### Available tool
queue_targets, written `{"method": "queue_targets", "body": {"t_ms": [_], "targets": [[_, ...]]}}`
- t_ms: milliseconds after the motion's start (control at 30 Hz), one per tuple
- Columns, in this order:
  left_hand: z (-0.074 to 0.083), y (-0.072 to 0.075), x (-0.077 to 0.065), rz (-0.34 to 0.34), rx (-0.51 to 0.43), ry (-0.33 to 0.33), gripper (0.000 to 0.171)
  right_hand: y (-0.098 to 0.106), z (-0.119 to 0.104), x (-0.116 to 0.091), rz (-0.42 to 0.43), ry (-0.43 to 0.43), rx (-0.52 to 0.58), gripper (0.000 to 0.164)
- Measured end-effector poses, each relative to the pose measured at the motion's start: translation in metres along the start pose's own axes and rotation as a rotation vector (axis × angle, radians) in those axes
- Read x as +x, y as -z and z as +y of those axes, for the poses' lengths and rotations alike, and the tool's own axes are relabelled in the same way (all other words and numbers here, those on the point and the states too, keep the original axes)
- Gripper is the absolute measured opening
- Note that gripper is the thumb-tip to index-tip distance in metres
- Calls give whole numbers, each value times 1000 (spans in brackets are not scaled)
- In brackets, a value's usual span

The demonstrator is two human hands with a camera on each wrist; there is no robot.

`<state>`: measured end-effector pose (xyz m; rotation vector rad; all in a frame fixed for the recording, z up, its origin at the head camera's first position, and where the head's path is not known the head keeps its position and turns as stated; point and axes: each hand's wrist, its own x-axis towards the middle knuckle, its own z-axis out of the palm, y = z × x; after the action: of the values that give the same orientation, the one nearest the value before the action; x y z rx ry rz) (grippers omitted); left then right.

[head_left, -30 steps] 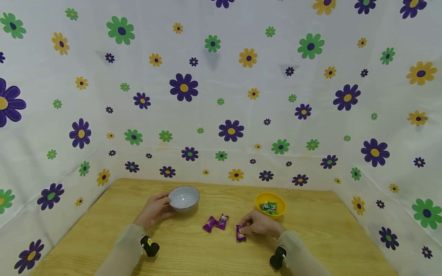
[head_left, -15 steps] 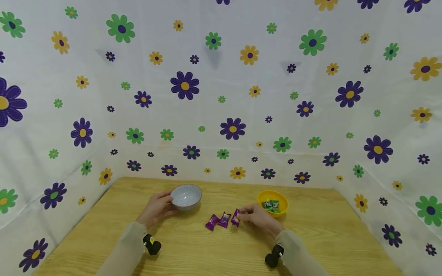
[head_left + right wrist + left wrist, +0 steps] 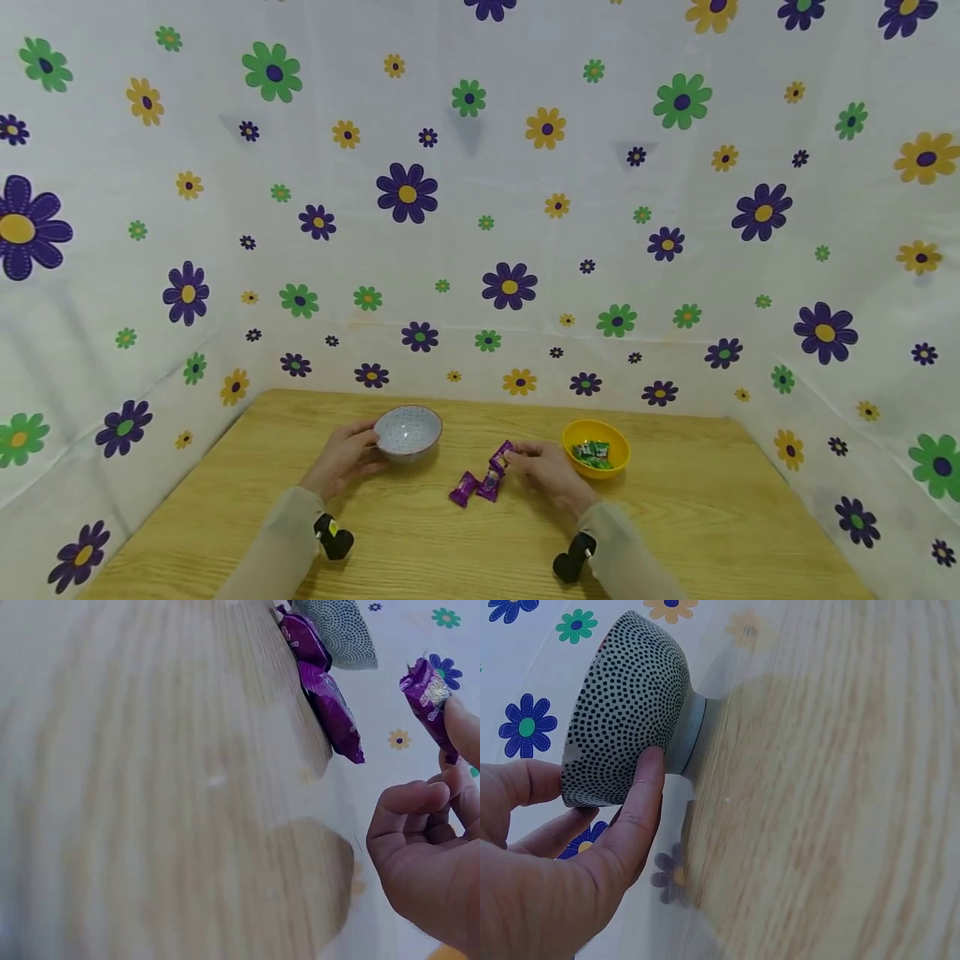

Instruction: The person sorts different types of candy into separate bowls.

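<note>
My left hand [image 3: 347, 457] grips the near left side of a speckled bowl [image 3: 408, 433], thumb at the rim. In the left wrist view the bowl [image 3: 630, 705] shows dark dots on its outside, and its foot is at the table. Between thumb and fingers, my right hand [image 3: 551, 471] pinches a purple-wrapped candy [image 3: 501, 456]. The right wrist view has this candy [image 3: 427, 701] raised off the wood, its lower end hidden by the fingers. Two more purple candies lie on the table, one candy [image 3: 464, 489] to the left and another candy [image 3: 490, 485] under the held one.
Behind my right hand stands a yellow bowl [image 3: 622, 468] with several green-wrapped candies [image 3: 592, 452] inside. The wooden table [image 3: 420, 550] ends at flower-printed cloth [image 3: 480, 242] at the back and both sides.
My right hand has lifted the purple candy off the table and carried it left and away from me, over the other two. The left hand stays on the speckled bowl.
</note>
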<state>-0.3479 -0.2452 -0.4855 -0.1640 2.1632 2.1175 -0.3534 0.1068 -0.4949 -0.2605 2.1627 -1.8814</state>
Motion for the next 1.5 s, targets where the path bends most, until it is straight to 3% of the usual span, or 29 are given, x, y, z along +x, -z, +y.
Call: {"method": "queue_targets", "body": {"t_ms": [167,300,433,633,1067,1500], "targets": [[-1,0,1,0,-2,4,52,-9,-3,4,40,-13,25,32],[-3,0,1,-3,7,-14,52,-18,-6,9,74,-30,21,43],[-3,1,0,-3,3,-27,53,-28,-8,14,66,-20,16,50],[-4,3,0,-9,-7,-16,54,-46,-17,20,28,-29,92,44],[-2,2,1,-2,-1,-16,54,-86,-39,34,41,8,208,36],[-2,-1,-1,-10,-15,-13,53,-123,-45,48,123,11,250,25]]}}
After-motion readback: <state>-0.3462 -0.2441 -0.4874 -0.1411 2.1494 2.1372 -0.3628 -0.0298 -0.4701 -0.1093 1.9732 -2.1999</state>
